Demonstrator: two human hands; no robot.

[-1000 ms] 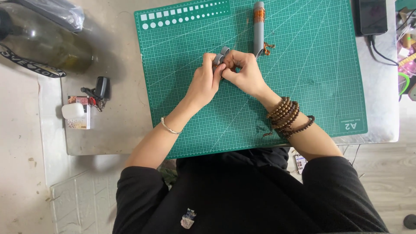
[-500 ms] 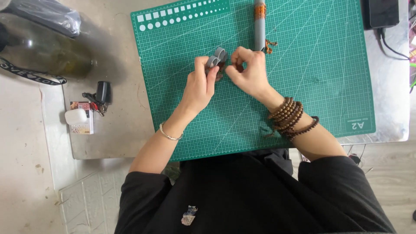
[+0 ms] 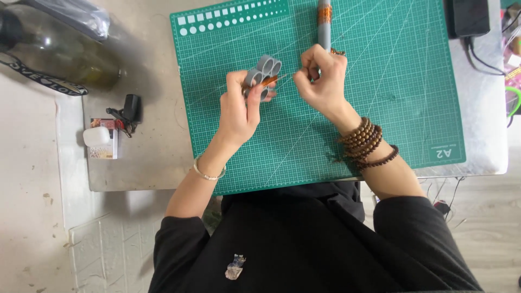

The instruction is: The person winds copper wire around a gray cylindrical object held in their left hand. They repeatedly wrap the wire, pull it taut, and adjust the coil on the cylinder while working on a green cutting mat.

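Over the green cutting mat (image 3: 391, 81), my left hand (image 3: 241, 111) grips a small cluster of grey rings (image 3: 263, 73) bound with an orange band. To the right of it, my right hand (image 3: 323, 78) is pinched closed on what looks like a thin strand that runs back to the cluster. A gap has opened between the two hands. A grey tube (image 3: 324, 24) with an orange band lies on the mat just beyond my right hand.
A glass bottle (image 3: 59, 51) lies at the far left with a black strap (image 3: 46, 81) beside it. A small white box (image 3: 103, 142) and a black clip (image 3: 127, 111) sit left of the mat. A black device (image 3: 471, 16) with cables is at the top right.
The hands, close together earlier, have drawn apart. My right hand moved right, and the grey ring cluster in my left hand is now in plain view.
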